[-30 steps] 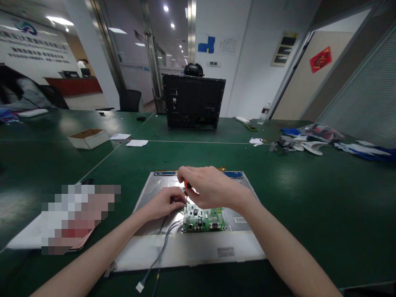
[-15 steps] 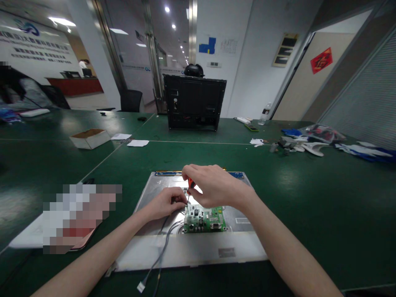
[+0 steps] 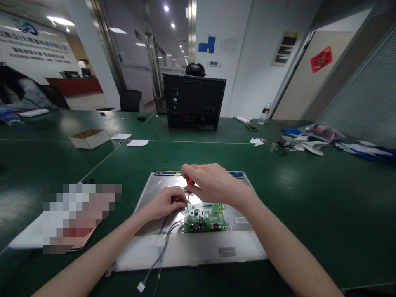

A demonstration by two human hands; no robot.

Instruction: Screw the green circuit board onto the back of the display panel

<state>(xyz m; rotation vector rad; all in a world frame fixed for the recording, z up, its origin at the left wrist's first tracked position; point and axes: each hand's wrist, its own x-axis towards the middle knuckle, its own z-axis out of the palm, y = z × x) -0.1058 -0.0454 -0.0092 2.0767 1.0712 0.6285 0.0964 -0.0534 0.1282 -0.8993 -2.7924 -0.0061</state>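
My right hand (image 3: 213, 183) is closed round the red handle of a screwdriver (image 3: 189, 181). The screwdriver points down, its tip at the upper left corner of a green circuit board (image 3: 206, 218). Beside that tip, my left hand (image 3: 169, 202) has its thumb and fingers pinched together; what lies between them, if anything, is too small to make out. The board sits on the silver back of a display panel (image 3: 198, 251). Grey cables (image 3: 167, 243) run from the board's left side over the panel's near edge, ending in a white connector (image 3: 141, 286).
On the green table, a blurred-out pinkish item (image 3: 83, 218) lies at the left. Farther back are an open white box (image 3: 89, 140), papers (image 3: 137, 143) and a black monitor housing (image 3: 194, 103). Gloves (image 3: 365, 150), a bottle (image 3: 265, 113) and loose parts (image 3: 291, 142) lie at the right.
My right hand has shifted very slightly at the screwdriver, and more of the board's top edge shows beneath it. My left hand stays in place.
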